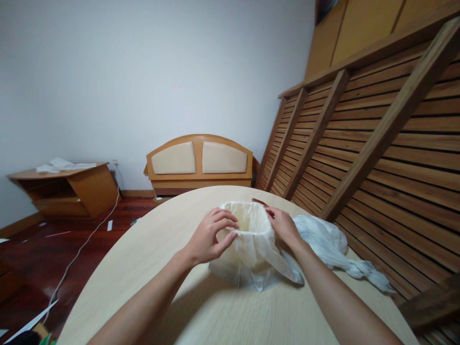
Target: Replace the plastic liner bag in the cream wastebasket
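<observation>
While you had both hands at the top of the bag-lined bin (251, 263), it stood upright on the round worktop (154, 287), just past 12 o'clock from you. Its white bag was folded over the rim (253, 233), so the work in hand looked like handling the bag's edge. Your left hand (208, 235) was at the bin's 9 o'clock side. Its grip was part open, with the fingers bent over the hole and the thumb apart from them, close to the near rim. Your right hand (283, 225) was at 2 o'clock, with its fingertips at the rim. You could not tell how tight that grip was, as part of it was hidden.

From there, any move seemed to call for a soft touch, since thin plastic could slip or tear. A loose flap (287, 268) stuck out at 4 o'clock, under your right arm, where it could snag. Another white bag (323, 239) lay at 3 o'clock, near that arm, and a thin brown thing (259, 201) sat just behind the rim at 1 o'clock.

The worktop reached out widest toward 9 o'clock. Past its edge at 2 o'clock leaned the slatted wood (359, 191), so that side gave you less room.
</observation>
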The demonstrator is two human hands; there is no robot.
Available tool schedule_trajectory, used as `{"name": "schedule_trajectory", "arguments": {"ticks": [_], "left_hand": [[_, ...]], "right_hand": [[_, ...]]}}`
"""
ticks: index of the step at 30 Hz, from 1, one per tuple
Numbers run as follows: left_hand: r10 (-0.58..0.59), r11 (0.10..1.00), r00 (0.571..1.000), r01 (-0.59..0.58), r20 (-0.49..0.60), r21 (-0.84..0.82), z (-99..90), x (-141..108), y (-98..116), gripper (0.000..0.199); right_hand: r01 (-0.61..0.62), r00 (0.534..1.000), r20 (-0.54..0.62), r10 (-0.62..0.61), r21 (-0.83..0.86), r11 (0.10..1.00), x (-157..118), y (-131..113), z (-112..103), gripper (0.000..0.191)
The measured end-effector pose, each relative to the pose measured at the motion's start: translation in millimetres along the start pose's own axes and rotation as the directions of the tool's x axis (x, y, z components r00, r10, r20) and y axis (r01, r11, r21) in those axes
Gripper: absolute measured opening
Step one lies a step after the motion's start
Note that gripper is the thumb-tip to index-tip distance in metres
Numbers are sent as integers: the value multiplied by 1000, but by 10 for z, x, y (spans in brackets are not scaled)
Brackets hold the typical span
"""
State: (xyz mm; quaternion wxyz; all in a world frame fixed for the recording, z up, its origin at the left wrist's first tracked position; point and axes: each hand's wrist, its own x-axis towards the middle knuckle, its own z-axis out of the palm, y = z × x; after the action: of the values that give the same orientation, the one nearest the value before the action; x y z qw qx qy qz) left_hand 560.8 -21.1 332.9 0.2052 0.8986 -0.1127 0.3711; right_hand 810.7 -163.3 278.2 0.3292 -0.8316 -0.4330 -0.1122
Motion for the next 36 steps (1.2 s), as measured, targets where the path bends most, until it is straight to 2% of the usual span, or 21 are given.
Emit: {"name": "schedule_trajectory", "arguments": {"ticks": [3, 5, 7, 9, 11, 13, 15, 17, 19, 22, 25, 27, 28, 30, 32, 34, 36], "left_hand": [[-86, 996, 992, 87, -91, 8, -17, -13, -41, 19], [-177, 984, 970, 179, -164, -3, -28, -19, -76, 23], [-285, 958, 931, 281, -229, -54, -38, -14, -106, 27], [-408, 913, 872, 382, -271, -144, -48, 2, -126, 31], [-520, 851, 802, 459, -293, -254, -62, 26, -139, 37], [-621, 773, 729, 509, -288, -379, -86, 49, -152, 47], [-713, 673, 655, 540, -251, -505, -120, 64, -166, 59], [-780, 574, 594, 556, -196, -600, -160, 73, -177, 66], [-808, 520, 567, 557, -160, -648, -194, 80, -182, 67], [-812, 515, 561, 555, -164, -653, -212, 91, -180, 64], [-810, 528, 561, 572, -170, -628, -197, 104, -184, 63], [-810, 529, 564, 585, -160, -615, -187, 112, -189, 62], [-811, 528, 563, 590, -158, -611, -185, 115, -190, 61], [-816, 528, 555, 599, -163, -603, -191, 120, -187, 59], [-822, 526, 545, 612, -167, -591, -206, 122, -180, 59], [-826, 524, 540, 625, -164, -578, -220, 119, -174, 59], [-826, 526, 541, 633, -162, -568, -227, 111, -175, 59]], "right_hand": [[-5, 992, -124, 16, 91, 996, 131, -58, -217, 28], [37, 982, -186, -11, 140, 989, 162, -167, -416, 31], [170, 965, -236, -114, 233, 958, 132, -335, -619, 28], [323, 934, -235, -269, 234, 917, 56, -539, -794, 24], [470, 882, -146, -448, 211, 857, -34, -739, -916, 21], [603, 796, -89, -599, 216, 768, -108, -902, -979, 20], [698, 707, -65, -705, 229, 679, -153, -1010, -994, 21], [754, 640, -55, -766, 235, 613, -173, -1067, -979, 22], [780, 602, -43, -797, 242, 577, -181, -1091, -957, 20], [785, 583, -2, -812, 256, 564, -200, -1110, -934, 20], [757, 613, 7, -790, 283, 589, -225, -1124, -933, 22], [709, 669, -41, -742, 334, 621, -222, -1105, -927, 18], [673, 711, -75, -699, 357, 647, -208, -1077, -915, 15], [557, 823, -134, -553, 385, 736, -149, -974, -858, 14], [352, 936, -161, -314, 395, 849, -61, -815, -752, 22], [140, 987, -133, -90, 440, 887, 31, -639, -613, 31], [32, 998, -60, -2, 506, 862, 97, -496, -475, 37]]}}
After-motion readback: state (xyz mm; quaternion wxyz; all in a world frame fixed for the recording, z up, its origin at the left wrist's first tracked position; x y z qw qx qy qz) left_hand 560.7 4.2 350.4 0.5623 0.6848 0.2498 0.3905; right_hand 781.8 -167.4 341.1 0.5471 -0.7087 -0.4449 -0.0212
